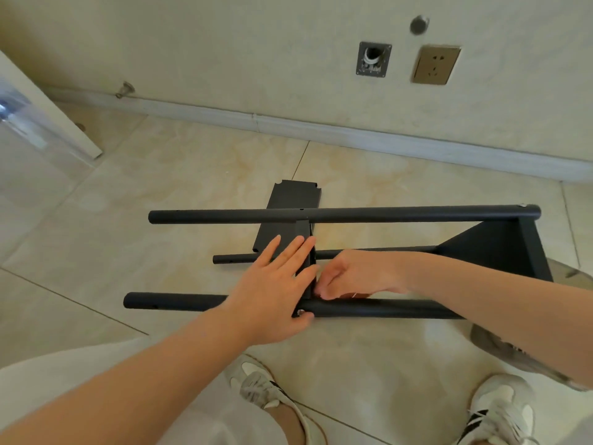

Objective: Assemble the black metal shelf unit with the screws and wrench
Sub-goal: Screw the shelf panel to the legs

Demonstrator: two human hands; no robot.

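Observation:
The black metal shelf unit [346,214] lies on its side on the tiled floor, its round poles running left to right. A fitted shelf panel [500,248] joins the poles at the right end. A second panel [305,232] stands upright between the poles in the middle. My left hand [276,284] presses flat against this panel with straight fingers, its thumb by a silver screw [301,313] in the near pole [369,308]. My right hand [356,274] has its fingers curled at the panel's near corner; what they pinch is hidden. A loose panel [293,195] lies flat behind.
A wall with a baseboard [353,133] runs close behind the unit, carrying a socket [435,64] and a pipe opening [373,59]. A white door edge [48,110] stands at the left. My two shoes [266,387] are on the floor near the unit.

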